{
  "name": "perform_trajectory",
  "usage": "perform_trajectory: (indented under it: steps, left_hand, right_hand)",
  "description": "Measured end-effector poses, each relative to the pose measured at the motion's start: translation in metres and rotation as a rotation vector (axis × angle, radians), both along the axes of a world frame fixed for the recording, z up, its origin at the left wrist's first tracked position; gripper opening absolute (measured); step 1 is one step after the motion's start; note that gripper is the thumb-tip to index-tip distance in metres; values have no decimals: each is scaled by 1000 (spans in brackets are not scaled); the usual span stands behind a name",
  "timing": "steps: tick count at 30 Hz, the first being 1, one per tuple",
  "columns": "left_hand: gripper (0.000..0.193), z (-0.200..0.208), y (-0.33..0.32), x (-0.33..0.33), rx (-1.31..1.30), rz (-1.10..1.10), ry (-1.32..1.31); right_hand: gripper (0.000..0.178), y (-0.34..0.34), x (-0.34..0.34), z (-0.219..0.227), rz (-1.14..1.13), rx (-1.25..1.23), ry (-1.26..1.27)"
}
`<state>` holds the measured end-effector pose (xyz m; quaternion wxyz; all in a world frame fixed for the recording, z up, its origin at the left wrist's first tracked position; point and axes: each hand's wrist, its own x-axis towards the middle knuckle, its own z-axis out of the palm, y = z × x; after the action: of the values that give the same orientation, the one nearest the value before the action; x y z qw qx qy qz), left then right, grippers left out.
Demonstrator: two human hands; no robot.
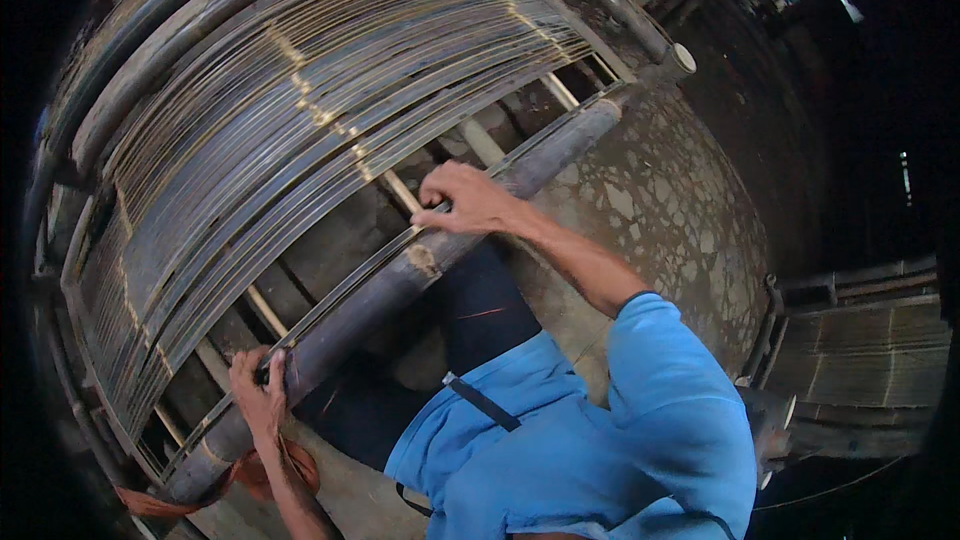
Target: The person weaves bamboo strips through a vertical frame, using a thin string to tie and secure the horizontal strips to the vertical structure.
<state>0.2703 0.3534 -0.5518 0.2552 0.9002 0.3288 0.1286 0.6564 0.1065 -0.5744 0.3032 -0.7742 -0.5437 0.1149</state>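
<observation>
A long frame of thick bamboo poles (520, 170) lies before me, with many thin dark bamboo slats (300, 110) laid side by side across it. My right hand (465, 202) pinches a single thin slat (345, 275) against the near pole, close to a pale cross stick (400, 190). My left hand (258, 390) grips the same slat lower down, at the pole's lower left end. I wear a blue shirt (600, 430) and dark trousers.
Cracked earth floor (670, 210) spreads to the right of the frame. A finished slat panel (860, 350) stands at the right edge. An orange-brown strap (280, 470) lies under the pole's lower end. Heavier poles (150, 50) edge the far side.
</observation>
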Motion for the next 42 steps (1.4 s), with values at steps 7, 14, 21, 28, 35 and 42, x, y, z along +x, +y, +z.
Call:
perform_trajectory:
  steps: [7, 14, 21, 28, 35, 42]
  left_hand:
    - [26, -8, -1, 2, 18, -6, 41]
    - [24, -30, 14, -31, 264, -15, -92]
    - [34, -2, 27, -12, 141, -103, -11]
    - [36, -14, 9, -29, 147, 15, -17]
    - [36, -11, 15, -17, 135, 5, -19]
    - [28, -10, 10, -6, 131, 26, 15]
  right_hand:
    - [59, -9, 1, 4, 43, -46, -63]
    - [67, 36, 3, 5, 97, -262, -128]
    - [52, 23, -17, 5, 12, -89, 34]
    - [45, 31, -38, 10, 35, -44, 15]
    - [35, 28, -39, 17, 37, -35, -15]
    - [49, 24, -17, -6, 42, 33, -182]
